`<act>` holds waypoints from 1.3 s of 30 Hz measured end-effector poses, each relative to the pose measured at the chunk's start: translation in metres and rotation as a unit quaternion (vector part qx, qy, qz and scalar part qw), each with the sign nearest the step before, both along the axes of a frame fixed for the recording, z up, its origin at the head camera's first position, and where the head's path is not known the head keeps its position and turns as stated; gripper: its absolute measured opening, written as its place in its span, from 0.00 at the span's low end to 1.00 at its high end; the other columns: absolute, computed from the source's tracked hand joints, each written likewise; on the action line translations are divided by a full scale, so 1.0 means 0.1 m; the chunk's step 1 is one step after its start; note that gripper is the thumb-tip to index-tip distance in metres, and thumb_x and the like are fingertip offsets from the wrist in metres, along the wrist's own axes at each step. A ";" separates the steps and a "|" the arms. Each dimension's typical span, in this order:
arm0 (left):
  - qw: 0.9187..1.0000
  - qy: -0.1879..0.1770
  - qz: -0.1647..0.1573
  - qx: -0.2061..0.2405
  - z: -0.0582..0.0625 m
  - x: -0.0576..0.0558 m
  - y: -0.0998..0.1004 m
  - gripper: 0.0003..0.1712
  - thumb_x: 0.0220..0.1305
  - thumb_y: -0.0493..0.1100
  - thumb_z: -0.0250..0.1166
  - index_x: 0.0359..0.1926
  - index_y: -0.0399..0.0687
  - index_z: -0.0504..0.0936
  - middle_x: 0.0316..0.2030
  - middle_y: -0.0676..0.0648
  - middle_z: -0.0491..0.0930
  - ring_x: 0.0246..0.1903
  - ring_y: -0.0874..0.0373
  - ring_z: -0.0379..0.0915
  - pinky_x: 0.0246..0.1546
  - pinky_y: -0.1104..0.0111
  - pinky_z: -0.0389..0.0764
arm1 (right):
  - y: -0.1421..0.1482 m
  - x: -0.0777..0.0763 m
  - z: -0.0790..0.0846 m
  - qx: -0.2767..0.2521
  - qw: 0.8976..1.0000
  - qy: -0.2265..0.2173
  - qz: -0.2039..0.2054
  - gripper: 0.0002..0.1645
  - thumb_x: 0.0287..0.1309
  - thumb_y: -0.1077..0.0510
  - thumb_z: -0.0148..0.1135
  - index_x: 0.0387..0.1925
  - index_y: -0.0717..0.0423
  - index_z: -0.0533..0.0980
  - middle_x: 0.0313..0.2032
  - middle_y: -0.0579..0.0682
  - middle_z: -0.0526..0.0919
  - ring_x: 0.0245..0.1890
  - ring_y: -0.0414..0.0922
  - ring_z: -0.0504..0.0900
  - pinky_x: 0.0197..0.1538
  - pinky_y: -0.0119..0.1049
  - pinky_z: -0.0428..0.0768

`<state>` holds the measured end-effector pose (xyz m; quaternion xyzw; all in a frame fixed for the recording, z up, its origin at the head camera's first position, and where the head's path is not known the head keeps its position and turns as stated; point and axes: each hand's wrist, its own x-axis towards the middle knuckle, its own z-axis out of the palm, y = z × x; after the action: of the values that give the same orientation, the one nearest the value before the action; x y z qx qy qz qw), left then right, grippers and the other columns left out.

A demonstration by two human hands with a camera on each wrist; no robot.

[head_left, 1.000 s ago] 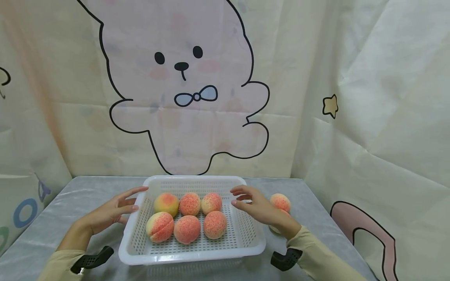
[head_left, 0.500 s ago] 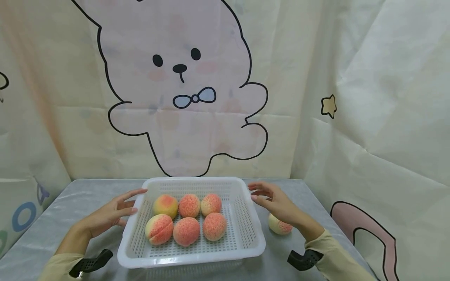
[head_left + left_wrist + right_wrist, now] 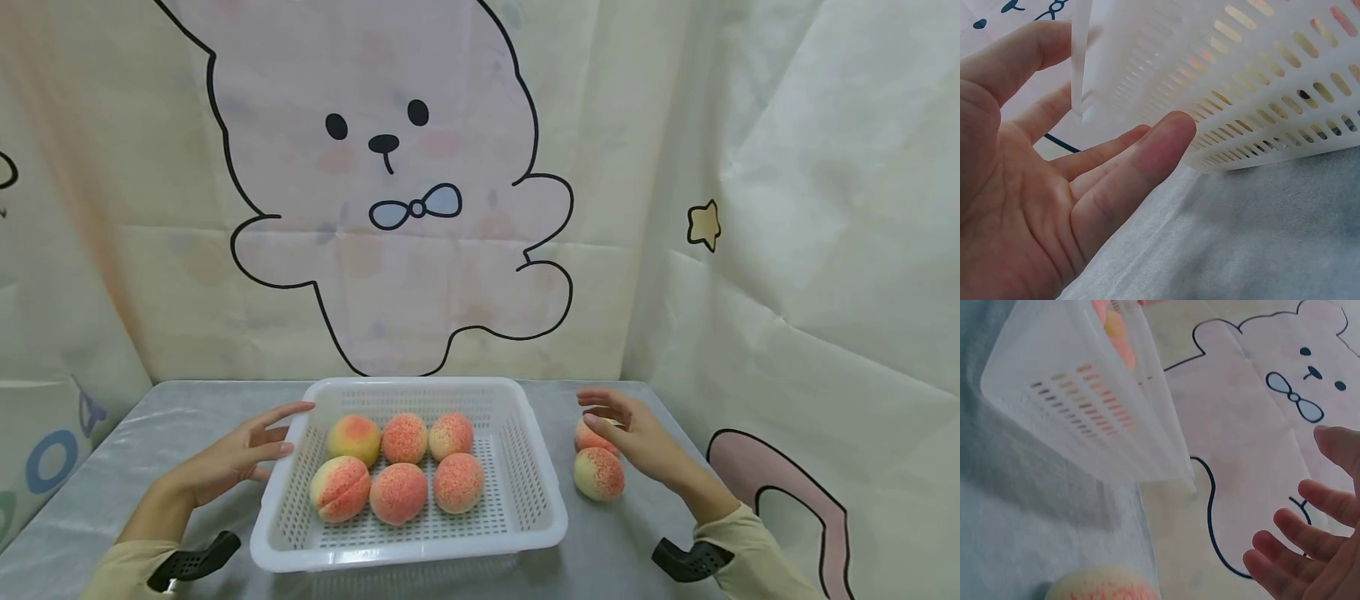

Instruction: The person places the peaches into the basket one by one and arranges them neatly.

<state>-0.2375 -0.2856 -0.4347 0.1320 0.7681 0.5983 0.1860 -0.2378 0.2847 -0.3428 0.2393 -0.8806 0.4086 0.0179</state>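
Observation:
A white perforated plastic basket (image 3: 408, 557) stands on the table and holds several pink and yellow peaches (image 3: 398, 495) in two rows. At its left side, my left hand (image 3: 228, 457) rests its fingertips at the rim; in the left wrist view the thumb (image 3: 1169, 140) lies near the slotted wall. My right hand (image 3: 637, 435) hovers to the right of the basket, fingers relaxed and holding nothing. Below it, two peaches lie on the cloth: the nearer peach (image 3: 599, 475) shows whole, and the farther peach (image 3: 582, 437) is partly hidden by the hand.
A grey cloth (image 3: 202, 400) covers the table. Behind it hangs a pale curtain with a printed bear (image 3: 405, 283), and another curtain (image 3: 795, 250) closes off the right side. Black wrist cameras (image 3: 692, 560) sit on both wrists.
My right hand has moved right, from over the basket's right rim to above the two loose peaches. My left hand and the peaches in the basket have stayed in place.

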 end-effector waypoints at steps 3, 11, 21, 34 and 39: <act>1.000 -0.001 0.001 0.000 0.00 0.00 0.00 0.40 0.74 0.47 0.57 0.80 0.59 0.49 0.77 0.27 0.47 0.63 0.47 0.75 0.48 0.50 0.85 | 0.12 0.00 -0.02 0.010 1.000 0.008 -0.018 0.24 0.73 0.55 0.56 0.66 0.59 0.71 0.62 0.62 0.78 0.62 0.62 0.77 0.56 0.38 0.81; 1.000 0.000 -0.006 0.006 0.01 -0.01 0.00 0.39 0.75 0.46 0.56 0.80 0.59 0.48 0.77 0.27 0.47 0.62 0.50 0.75 0.48 0.50 0.86 | 0.39 -0.03 -0.10 0.006 0.999 0.017 -0.043 0.23 0.74 0.57 0.55 0.66 0.60 0.71 0.62 0.63 0.77 0.55 0.22 0.73 0.53 0.26 0.77; 1.000 0.002 -0.008 0.008 0.01 0.00 0.00 0.39 0.75 0.45 0.55 0.80 0.59 0.49 0.77 0.27 0.47 0.61 0.51 0.76 0.48 0.50 0.86 | 0.71 -0.07 -0.34 0.067 0.993 -0.018 -0.091 0.30 0.73 0.51 0.57 0.70 0.60 0.67 0.69 0.67 0.70 0.67 0.69 0.68 0.61 0.60 0.75; 1.000 0.002 -0.010 0.012 -0.02 -0.02 -0.01 0.38 0.75 0.45 0.55 0.80 0.60 0.49 0.77 0.27 0.49 0.59 0.55 0.78 0.48 0.50 0.86 | 0.93 -0.10 -0.62 0.067 0.990 -0.113 -0.058 0.34 0.71 0.53 0.60 0.71 0.66 0.65 0.67 0.72 0.70 0.63 0.69 0.74 0.53 0.36 0.80; 1.000 0.001 -0.012 0.014 -0.03 -0.03 -0.02 0.38 0.76 0.45 0.55 0.80 0.61 0.50 0.77 0.28 0.51 0.58 0.57 0.78 0.48 0.50 0.86 | 0.95 -0.12 -0.70 0.052 0.988 -0.138 -0.043 0.35 0.72 0.53 0.58 0.72 0.68 0.62 0.68 0.74 0.67 0.65 0.71 0.71 0.56 0.47 0.82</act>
<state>-0.2409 -0.2872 -0.4377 0.1445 0.7584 0.6062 0.1909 -0.2495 0.3802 -0.4128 0.1428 -0.9040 0.3907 -0.0988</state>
